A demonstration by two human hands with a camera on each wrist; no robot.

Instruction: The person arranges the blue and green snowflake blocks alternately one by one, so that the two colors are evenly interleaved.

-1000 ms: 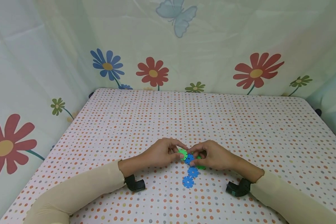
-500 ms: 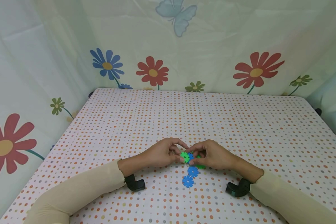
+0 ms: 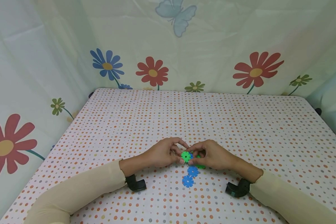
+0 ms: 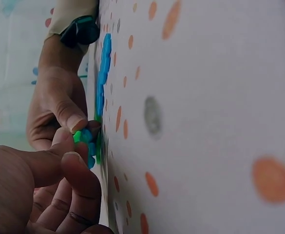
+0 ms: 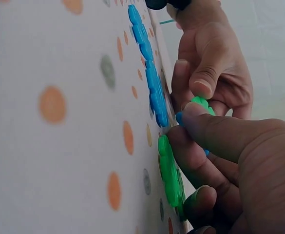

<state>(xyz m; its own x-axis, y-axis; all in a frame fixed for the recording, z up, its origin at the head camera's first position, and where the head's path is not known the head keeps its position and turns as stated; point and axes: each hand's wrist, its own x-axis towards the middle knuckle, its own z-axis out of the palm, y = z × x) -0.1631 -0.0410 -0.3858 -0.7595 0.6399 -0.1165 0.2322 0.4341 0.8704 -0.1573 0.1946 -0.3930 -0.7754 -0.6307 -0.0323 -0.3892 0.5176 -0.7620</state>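
Observation:
A green notched disc (image 3: 186,156) is pinched by the left hand (image 3: 164,153), in front of a blue disc (image 3: 191,155) that the right hand (image 3: 215,155) grips between thumb and fingers. The two discs overlap or touch; whether they interlock I cannot tell. In the right wrist view the held green disc (image 5: 200,101) shows between both thumbs, with the blue one (image 5: 180,118) at the right thumb tip. Beneath the right hand lies another green piece (image 3: 201,166), partly hidden. Two blue discs (image 3: 193,171) (image 3: 188,181) lie on the cloth nearer the front.
A dotted cloth (image 3: 156,118) covers the table, with a flower-printed curtain (image 3: 212,46) behind it and at the sides. Each wrist wears a black device, one on the left (image 3: 136,183) and one on the right (image 3: 238,188).
The green disc in the left hand has moved slightly right and turned its face forward, covering most of the blue disc. The right hand has hardly moved.

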